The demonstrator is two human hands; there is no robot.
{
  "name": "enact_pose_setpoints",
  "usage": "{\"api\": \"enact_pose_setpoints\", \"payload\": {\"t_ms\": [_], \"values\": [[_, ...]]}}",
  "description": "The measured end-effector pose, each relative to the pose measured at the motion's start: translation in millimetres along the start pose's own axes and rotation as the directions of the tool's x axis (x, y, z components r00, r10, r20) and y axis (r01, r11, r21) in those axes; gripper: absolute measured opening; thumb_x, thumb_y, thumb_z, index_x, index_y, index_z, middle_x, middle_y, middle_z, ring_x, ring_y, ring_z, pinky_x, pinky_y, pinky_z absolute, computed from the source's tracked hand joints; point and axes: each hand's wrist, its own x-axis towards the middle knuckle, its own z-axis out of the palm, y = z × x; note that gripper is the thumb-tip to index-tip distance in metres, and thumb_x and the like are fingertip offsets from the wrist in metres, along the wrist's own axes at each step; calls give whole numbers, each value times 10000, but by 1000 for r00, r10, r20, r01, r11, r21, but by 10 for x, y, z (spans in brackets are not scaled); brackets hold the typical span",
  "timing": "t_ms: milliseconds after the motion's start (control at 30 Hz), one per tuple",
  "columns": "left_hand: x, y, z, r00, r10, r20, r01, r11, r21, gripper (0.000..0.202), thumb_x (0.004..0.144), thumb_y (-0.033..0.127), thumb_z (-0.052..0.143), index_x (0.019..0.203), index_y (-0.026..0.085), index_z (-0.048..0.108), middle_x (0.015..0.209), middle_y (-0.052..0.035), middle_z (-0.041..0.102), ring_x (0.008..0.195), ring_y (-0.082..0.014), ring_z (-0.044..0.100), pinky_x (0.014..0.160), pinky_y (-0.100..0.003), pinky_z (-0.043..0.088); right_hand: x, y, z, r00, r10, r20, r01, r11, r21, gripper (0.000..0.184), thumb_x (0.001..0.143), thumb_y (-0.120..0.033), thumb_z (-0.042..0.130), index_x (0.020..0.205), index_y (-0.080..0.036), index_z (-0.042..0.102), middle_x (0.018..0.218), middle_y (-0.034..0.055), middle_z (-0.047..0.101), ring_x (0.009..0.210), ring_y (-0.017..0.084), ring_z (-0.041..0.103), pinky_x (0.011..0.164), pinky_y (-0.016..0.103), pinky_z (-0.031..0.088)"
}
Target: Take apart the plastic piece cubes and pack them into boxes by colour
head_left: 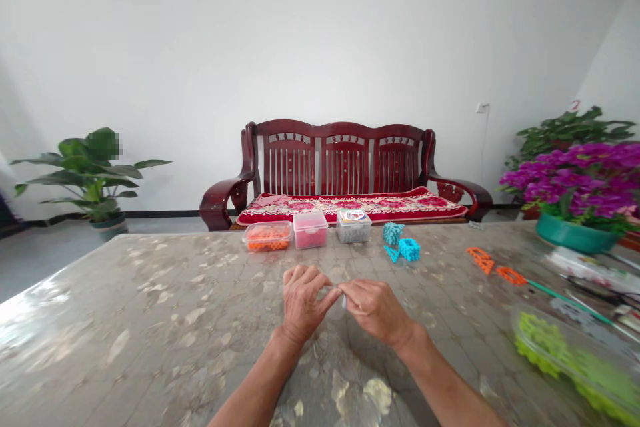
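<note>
Over the middle of the table, my left hand and my right hand meet at the fingertips. Both are closed in a pinch around a small pale grey piece, mostly hidden by the fingers, so its exact kind does not show. Beyond my hands stand a clear box of orange pieces, a box of pink pieces and a box of grey pieces. To their right lie a blue openwork cube, a second teal cluster and a flat blue triangle.
Orange flat shapes lie to the right, near a green stick. A clear tub of lime-green pieces stands at the near right. Behind it is a teal flower pot. A wooden bench stands past the patterned table.
</note>
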Motion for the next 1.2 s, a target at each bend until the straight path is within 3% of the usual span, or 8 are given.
{"api": "enact_pose_setpoints", "payload": {"t_ms": [300, 533, 667, 933, 1200], "values": [[7, 8, -30, 999, 2, -33, -2, 1000, 16, 397, 896, 537, 614, 651, 226, 642, 665, -8, 622, 728, -199, 527, 756, -367, 311, 22, -70, 7, 998, 63, -15, -63, 998, -4, 254, 863, -56, 465, 907, -199, 671, 735, 20, 706, 672, 143, 658, 628, 231, 421], [73, -22, -65, 999, -40, -17, 40, 999, -12, 334, 888, 409, 676, 617, 215, 647, 659, 7, 632, 731, -177, 526, 756, -335, 301, -9, 31, -21, 984, 174, 32, -176, 961, 215, 256, 962, -231, 506, 1121, -213, 706, 959, 64, 767, 861, 173, 710, 778, 256, 510], [95, -27, -78, 998, -64, 1, 64, 997, -31, 308, 886, 356, 677, 614, 213, 658, 656, 12, 631, 728, -165, 524, 756, -322, 297, -29, 95, -7, 975, 209, 73, -221, 930, 293, 243, 964, -276, 513, 1041, -234, 740, 933, 48, 770, 856, 174, 710, 769, 265, 520], [85, -30, -83, 998, -58, -8, 57, 996, -74, 317, 880, 319, 672, 588, 202, 631, 635, 15, 615, 723, -162, 522, 768, -324, 298, -54, -14, 102, 975, 208, -74, -184, 951, 248, 245, 989, -258, 461, 901, -216, 685, 772, 37, 692, 734, 158, 638, 695, 258, 465], [50, 1, -64, 996, -66, -65, 58, 991, -121, 371, 879, 334, 668, 542, 192, 604, 579, 25, 579, 663, -142, 505, 755, -317, 302, -66, -52, 118, 963, 242, -121, -197, 934, 298, 219, 971, -231, 475, 828, -208, 639, 730, 19, 643, 704, 148, 595, 672, 255, 424]]}}
